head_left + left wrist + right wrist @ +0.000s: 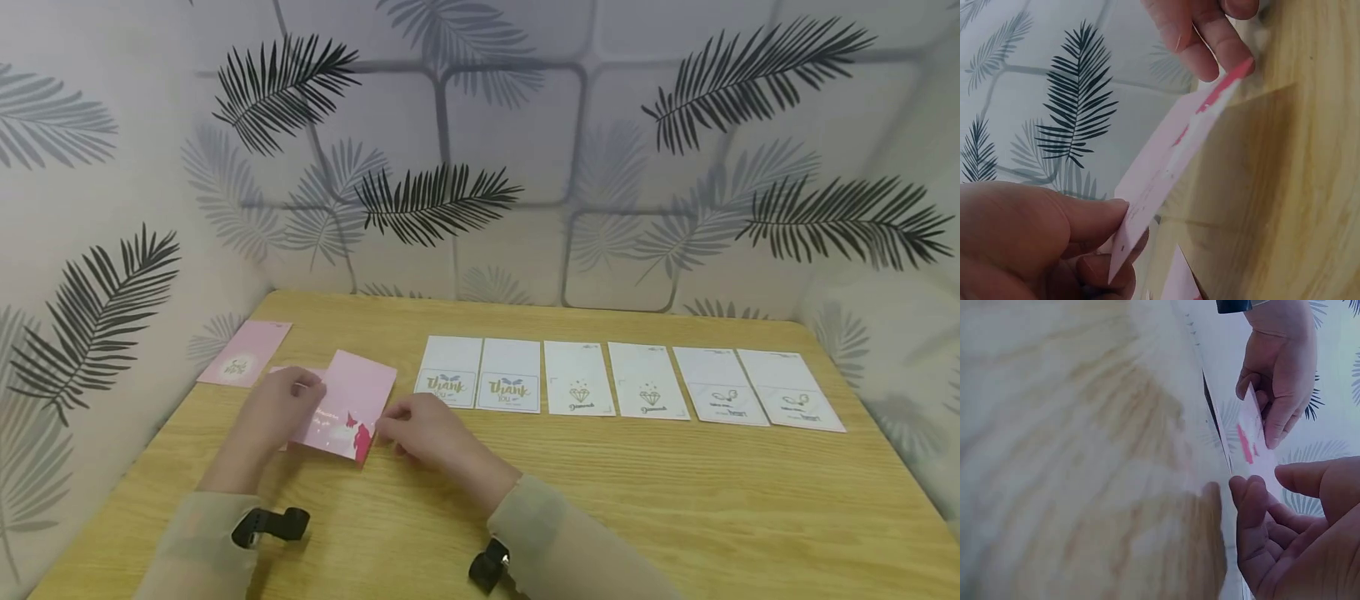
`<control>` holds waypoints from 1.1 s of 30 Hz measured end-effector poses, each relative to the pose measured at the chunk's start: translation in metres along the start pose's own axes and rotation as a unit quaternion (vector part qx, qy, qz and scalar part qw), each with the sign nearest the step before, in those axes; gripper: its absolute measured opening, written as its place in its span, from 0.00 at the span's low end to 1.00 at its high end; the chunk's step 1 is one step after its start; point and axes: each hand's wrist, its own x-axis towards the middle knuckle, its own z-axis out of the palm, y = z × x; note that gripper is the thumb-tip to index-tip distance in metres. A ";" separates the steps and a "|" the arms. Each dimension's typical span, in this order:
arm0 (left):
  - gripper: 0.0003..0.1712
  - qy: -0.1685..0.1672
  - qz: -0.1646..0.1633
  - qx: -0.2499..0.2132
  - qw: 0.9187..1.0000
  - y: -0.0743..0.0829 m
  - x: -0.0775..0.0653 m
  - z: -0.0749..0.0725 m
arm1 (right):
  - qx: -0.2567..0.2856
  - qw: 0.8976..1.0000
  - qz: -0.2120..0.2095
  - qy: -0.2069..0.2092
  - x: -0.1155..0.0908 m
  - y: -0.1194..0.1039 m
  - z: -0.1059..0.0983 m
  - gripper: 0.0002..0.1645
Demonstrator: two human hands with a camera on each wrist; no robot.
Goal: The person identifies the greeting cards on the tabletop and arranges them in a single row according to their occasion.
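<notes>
I am in a small indoor nook, rather like a booth: a wood-grain counter (637, 508) spreads before me, and a pale, leaf-patterned wall covering (517, 125) with grey rounded grid lines closes it in at the left, far and right. Whether the nook belongs to a home, office or studio, I cannot tell.

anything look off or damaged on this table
Nothing looks spilled or damaged. Only the held pink card is askew: the left hand pinches it tilted above the table, partly over another pink card, while the white cards lie flat in a row.
</notes>
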 end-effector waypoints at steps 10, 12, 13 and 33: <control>0.27 0.029 0.007 -0.044 0.999 0.012 0.004 -0.003 | 0.018 0.998 0.006 0.067 0.003 -0.010 -0.004 0.08; 0.27 0.031 0.005 -0.050 0.998 0.013 0.005 -0.003 | 0.020 0.996 0.000 0.086 0.005 -0.011 -0.004 0.07; 0.28 0.032 0.003 -0.052 0.998 0.013 0.005 -0.004 | 0.023 0.995 -0.005 0.094 0.006 -0.012 -0.005 0.07; 0.24 0.048 0.044 -0.055 0.996 0.029 0.006 0.000 | -0.004 0.988 -0.048 0.148 0.025 -0.014 -0.026 0.12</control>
